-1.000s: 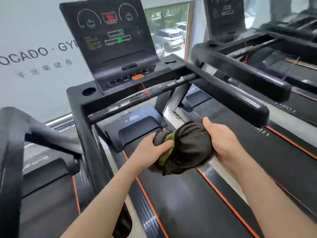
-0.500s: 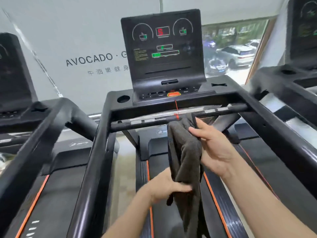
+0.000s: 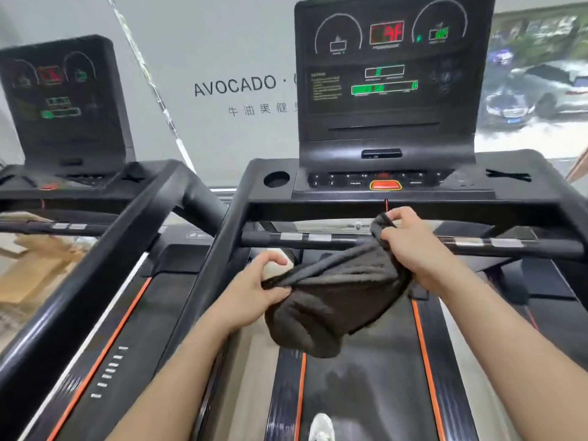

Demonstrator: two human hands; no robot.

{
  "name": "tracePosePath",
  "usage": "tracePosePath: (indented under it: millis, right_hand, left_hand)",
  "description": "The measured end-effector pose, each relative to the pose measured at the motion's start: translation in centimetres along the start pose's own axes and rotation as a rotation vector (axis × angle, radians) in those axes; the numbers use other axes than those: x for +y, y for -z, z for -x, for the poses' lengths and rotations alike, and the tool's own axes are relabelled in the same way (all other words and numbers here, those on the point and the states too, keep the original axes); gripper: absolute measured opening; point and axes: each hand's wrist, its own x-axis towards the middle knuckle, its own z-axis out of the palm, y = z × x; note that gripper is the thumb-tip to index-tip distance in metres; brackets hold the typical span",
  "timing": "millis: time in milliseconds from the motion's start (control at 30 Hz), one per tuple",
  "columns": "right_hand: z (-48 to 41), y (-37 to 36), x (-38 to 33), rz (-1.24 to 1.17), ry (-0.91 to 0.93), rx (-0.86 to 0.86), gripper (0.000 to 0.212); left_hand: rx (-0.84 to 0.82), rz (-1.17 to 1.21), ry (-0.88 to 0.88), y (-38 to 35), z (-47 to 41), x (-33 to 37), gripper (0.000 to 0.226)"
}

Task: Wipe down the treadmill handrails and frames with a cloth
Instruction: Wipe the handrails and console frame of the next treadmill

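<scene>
A dark brown cloth (image 3: pixel 334 294) hangs stretched between both hands above the treadmill belt (image 3: pixel 366 386). My left hand (image 3: pixel 254 291) pinches its lower left edge. My right hand (image 3: pixel 413 246) grips its upper corner, right in front of the black front crossbar (image 3: pixel 302 241) of the treadmill. The left handrail (image 3: pixel 219 246) slopes down toward me beside my left hand. The console (image 3: pixel 388 78) with lit displays stands above the crossbar.
A second treadmill (image 3: pixel 63 100) stands on the left, its handrail (image 3: pixel 105 265) running close alongside. A red stop button (image 3: pixel 385 185) and a round cup holder (image 3: pixel 276 179) sit on the console deck. A shoe (image 3: pixel 321 428) shows on the belt. A window with parked cars (image 3: pixel 541 90) lies at right.
The view has swung closer to the console. The cloth went from hanging vertically to being spread sideways; my left hand moved up and left, and my right hand rose toward the crossbar.
</scene>
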Motion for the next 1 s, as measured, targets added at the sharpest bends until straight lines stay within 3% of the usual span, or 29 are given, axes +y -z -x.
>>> tracePosePath:
  millis: [200,367,500,567,667,733,833,1000]
  right_hand:
    - [-7.5,-3.9,-2.0,-0.133,0.05,0.131,0.036]
    - [-13.9,-8.1,-2.1,0.107,0.019,0.182,0.039]
    - [-16.9,-11.6,0.0,0.86,-0.082,0.038,0.057]
    - [-17.2,-14.0,-0.3,0.956,0.092,-0.018,0.067]
    - [-17.8,-20.0,-0.8,0.997,0.294,-0.377,0.078]
    - [-18.2,-24.2,-0.9,1.094,0.312,-0.488,0.065]
    - [-19.2,-27.8,-0.9,1.079,0.415,-0.322,0.023]
    - [-19.8,-25.3,0.3,1.043,0.431,-0.368,0.031]
  left_hand:
    - [0.22,0.259,0.095,5.7,-9.7,0.0,0.03]
    - [0.145,0.015,0.255,8.4,-18.4,-2.2,0.015]
    - [0.276,-0.312,0.267,7.5,-21.9,-7.6,0.043]
    - [0.39,-0.406,0.242,6.8,-21.1,-9.8,0.042]
    - [0.494,-0.52,0.194,5.8,-19.7,-12.1,0.039]
    - [0.471,-0.533,0.195,5.5,-19.7,-12.9,0.042]
    - [0.438,-0.617,0.236,5.1,-20.2,-13.3,0.045]
    - [0.35,-0.83,0.245,4.3,-20.2,-13.6,0.059]
